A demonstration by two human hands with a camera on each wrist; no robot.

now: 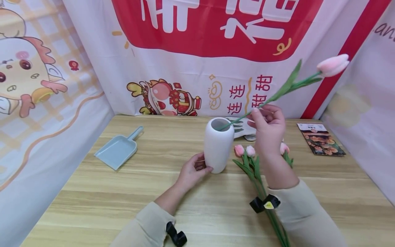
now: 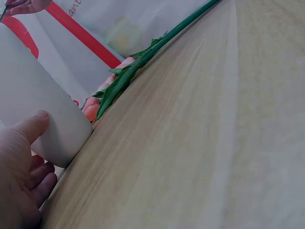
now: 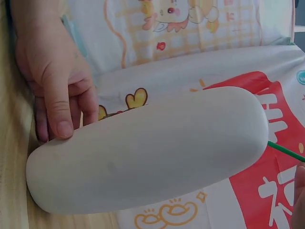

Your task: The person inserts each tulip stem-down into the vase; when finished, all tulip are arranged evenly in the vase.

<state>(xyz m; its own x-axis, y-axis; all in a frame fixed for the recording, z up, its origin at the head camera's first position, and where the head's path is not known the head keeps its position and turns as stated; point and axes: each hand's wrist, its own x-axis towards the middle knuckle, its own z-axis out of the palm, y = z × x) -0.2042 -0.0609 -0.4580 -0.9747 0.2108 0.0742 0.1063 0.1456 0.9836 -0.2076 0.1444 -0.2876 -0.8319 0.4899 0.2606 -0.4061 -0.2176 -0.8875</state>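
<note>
More pink tulips (image 1: 247, 154), a blue plastic dustpan (image 1: 117, 150) and a seed packet (image 1: 321, 139) lie on the wooden desk (image 1: 154, 199). The left hand (image 1: 192, 169) grips the upright white ceramic vase (image 1: 218, 144). The right hand (image 1: 268, 127) fingers pinch a pink artificial tulip (image 1: 332, 65), its stem slanting from the vase mouth up and right.

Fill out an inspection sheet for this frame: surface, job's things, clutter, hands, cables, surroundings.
Surface: wooden table, light grain.
Job's things: white vase upright; pink tulip with its stem end at the vase mouth; more tulips lying on the table right of the vase.
Clutter: blue dustpan at left; printed packet at right; gloves behind the vase.
Hands: left hand holds the vase's lower side; right hand pinches the tulip stem.
Cables: nothing seen.
Surroundings: cartoon-printed banners hang behind and at both sides.
</note>
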